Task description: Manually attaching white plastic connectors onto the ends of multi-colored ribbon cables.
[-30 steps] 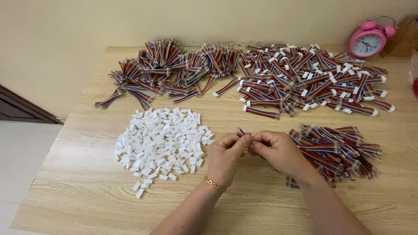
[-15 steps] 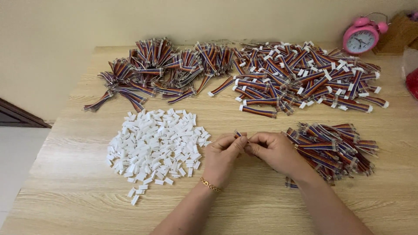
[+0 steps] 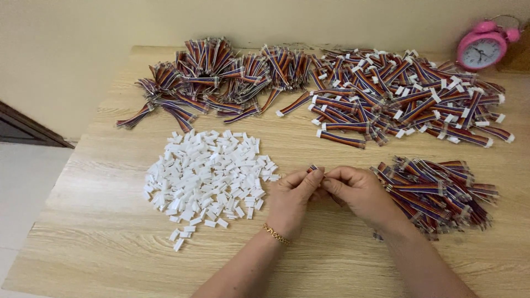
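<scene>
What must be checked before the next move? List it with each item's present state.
1. Cable pinched between both hands: ok, left hand and right hand meet on it.
2. White connector seated on the cable end: cannot tell, fingers hide it.
3. Connector pile close to the left hand: ok.
4. Bare cable pile beside the right hand: ok.
5. Finished cables lie apart at the table's far side: ok.
6. Clock away from the hands: ok.
</scene>
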